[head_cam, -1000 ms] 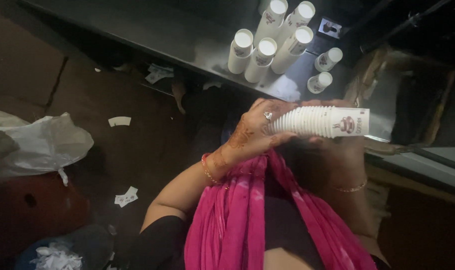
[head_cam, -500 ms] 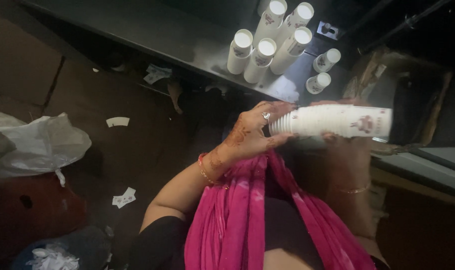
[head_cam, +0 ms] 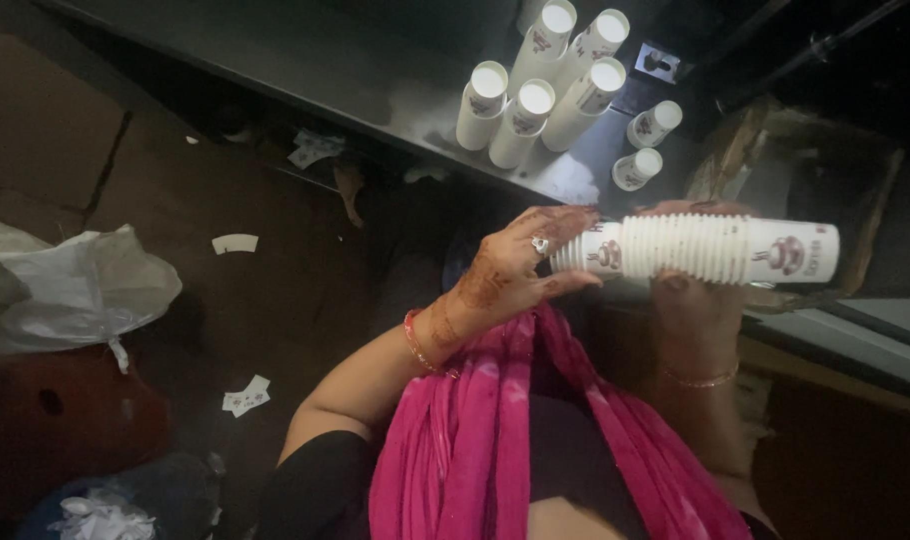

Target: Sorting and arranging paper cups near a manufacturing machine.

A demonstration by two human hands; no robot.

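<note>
I hold a long stack of nested white paper cups [head_cam: 700,250] sideways in front of my chest, above a pink scarf. My left hand [head_cam: 510,275], patterned with henna and wearing a ring, grips the open-mouth end of the stack at the left. My right hand [head_cam: 690,290] cups the stack from below near its middle, fingers wrapping over the top. The stack's closed bottom end points right.
On the dark counter [head_cam: 305,50] ahead stand several tall stacks of white cups [head_cam: 535,100] and two short ones [head_cam: 647,145]. A white plastic bag [head_cam: 75,290] lies on the floor at left, with paper scraps [head_cam: 245,395] scattered about. A wooden frame [head_cam: 865,200] sits at right.
The cup stack has shifted rightward and slightly down, with my hands following it. The view has moved a little.
</note>
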